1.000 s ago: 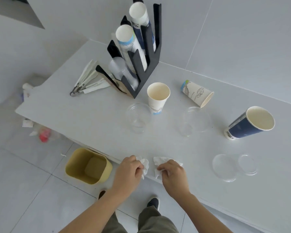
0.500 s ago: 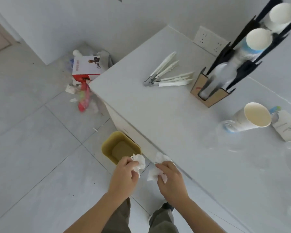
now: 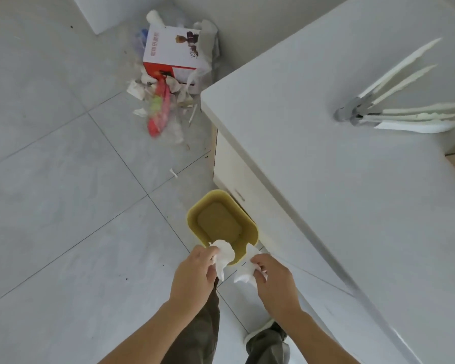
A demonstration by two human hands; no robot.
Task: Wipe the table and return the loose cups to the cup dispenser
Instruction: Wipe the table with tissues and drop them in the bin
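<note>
My left hand [image 3: 195, 274] grips a crumpled white tissue [image 3: 224, 254] just above the near rim of a yellow bin [image 3: 250, 227] on the floor. My right hand [image 3: 273, 279] holds a second crumpled tissue [image 3: 243, 275] beside it, over the floor in front of the bin. The white table [image 3: 352, 166] fills the right side of the view. The cups and the cup dispenser are out of view.
White plastic tongs [image 3: 394, 111] lie on the table at the right. A red and white box [image 3: 172, 52] with scattered litter [image 3: 158, 109] sits on the grey tiled floor by the table's far corner. My legs and shoes show below my hands.
My view has swung down and left, off the tabletop and toward the floor. Both hands have left the table edge with the tissues and now hover at the yellow bin.
</note>
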